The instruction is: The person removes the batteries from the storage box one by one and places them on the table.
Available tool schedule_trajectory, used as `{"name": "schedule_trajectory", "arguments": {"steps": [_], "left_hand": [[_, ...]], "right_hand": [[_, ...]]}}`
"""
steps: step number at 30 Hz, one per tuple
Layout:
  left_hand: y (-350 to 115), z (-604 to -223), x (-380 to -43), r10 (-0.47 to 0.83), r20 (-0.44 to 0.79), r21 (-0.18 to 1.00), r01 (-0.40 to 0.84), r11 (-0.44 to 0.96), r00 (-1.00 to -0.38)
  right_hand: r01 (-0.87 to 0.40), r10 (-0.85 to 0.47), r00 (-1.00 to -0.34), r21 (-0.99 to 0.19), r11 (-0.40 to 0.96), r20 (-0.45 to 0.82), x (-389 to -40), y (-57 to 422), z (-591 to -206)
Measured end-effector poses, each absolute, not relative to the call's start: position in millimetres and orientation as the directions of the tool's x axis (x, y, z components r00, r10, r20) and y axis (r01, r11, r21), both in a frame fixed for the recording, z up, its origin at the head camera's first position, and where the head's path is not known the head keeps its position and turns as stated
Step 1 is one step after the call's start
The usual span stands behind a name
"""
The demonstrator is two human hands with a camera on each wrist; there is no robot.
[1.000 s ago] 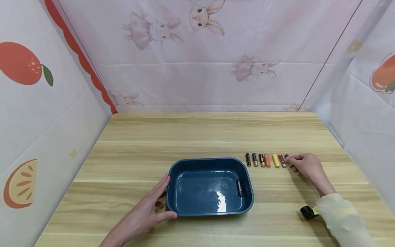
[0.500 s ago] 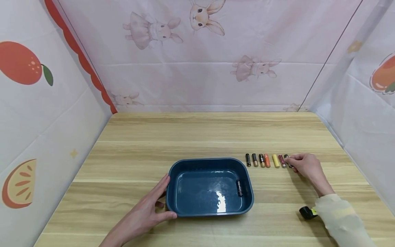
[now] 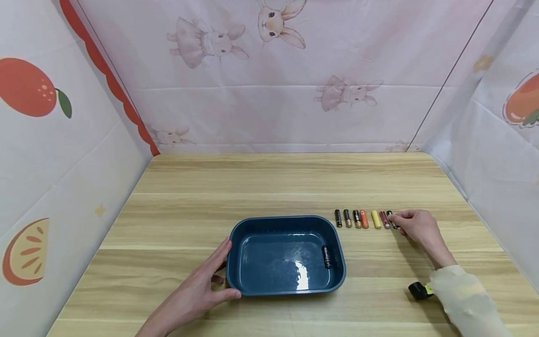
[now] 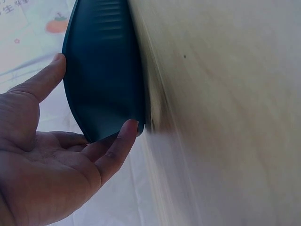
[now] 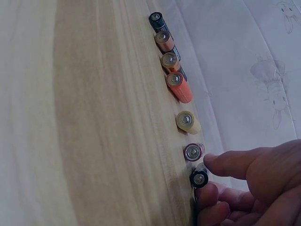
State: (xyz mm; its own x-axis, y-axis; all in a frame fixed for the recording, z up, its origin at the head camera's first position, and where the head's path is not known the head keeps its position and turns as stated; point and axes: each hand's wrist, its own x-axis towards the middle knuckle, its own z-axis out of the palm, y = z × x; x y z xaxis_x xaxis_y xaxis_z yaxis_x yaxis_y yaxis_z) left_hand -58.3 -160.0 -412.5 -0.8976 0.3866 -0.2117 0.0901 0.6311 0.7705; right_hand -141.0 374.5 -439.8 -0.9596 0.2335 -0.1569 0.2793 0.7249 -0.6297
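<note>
My left hand (image 3: 195, 288) holds the left end of a dark blue plastic box (image 3: 286, 293), thumb at its near corner and fingers along the left side. In the left wrist view the fingertips touch the box's outer wall (image 4: 106, 70). Inside, against the right wall, lies a black battery (image 3: 326, 256). Right of the box my right hand (image 3: 421, 229) pinches a black battery (image 5: 200, 177) at the right end of a row. Beside it lies a maroon battery (image 3: 384, 219), then a yellow battery (image 3: 376, 219) and an orange battery (image 3: 364, 219).
Several dark batteries (image 3: 347, 218) make up the row's left part. A black object (image 3: 418, 290) with a yellow-green tag is by the right sleeve (image 3: 467, 295). The wooden table (image 3: 269, 182) ends at printed cloth walls (image 3: 278, 121) on three sides.
The black battery in my right hand has shifted slightly left, closer to the maroon one. My left hand and the box have stayed in place.
</note>
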Motion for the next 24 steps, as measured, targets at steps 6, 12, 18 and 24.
{"name": "schedule_trajectory", "arguments": {"steps": [6,12,18,24], "left_hand": [[-160,-411,-58,0.388,-0.215,0.77,0.089,0.632,-0.896],[-160,-411,-58,0.386,-0.217,0.77,0.086,0.632,-0.897],[-160,-412,-58,0.386,-0.22,0.776,0.079,0.626,-0.896],[-161,-412,-58,0.401,-0.211,0.791,0.085,0.606,-0.891]], "right_hand": [[0.279,0.231,-0.96,-0.645,0.712,-0.159,-139,374,-439],[0.291,0.226,-0.956,-0.705,0.647,-0.187,-137,374,-439],[0.306,0.221,-0.951,-0.745,0.592,-0.215,-132,375,-436],[0.284,0.214,-0.957,-0.765,0.578,-0.194,-122,372,-420]]}}
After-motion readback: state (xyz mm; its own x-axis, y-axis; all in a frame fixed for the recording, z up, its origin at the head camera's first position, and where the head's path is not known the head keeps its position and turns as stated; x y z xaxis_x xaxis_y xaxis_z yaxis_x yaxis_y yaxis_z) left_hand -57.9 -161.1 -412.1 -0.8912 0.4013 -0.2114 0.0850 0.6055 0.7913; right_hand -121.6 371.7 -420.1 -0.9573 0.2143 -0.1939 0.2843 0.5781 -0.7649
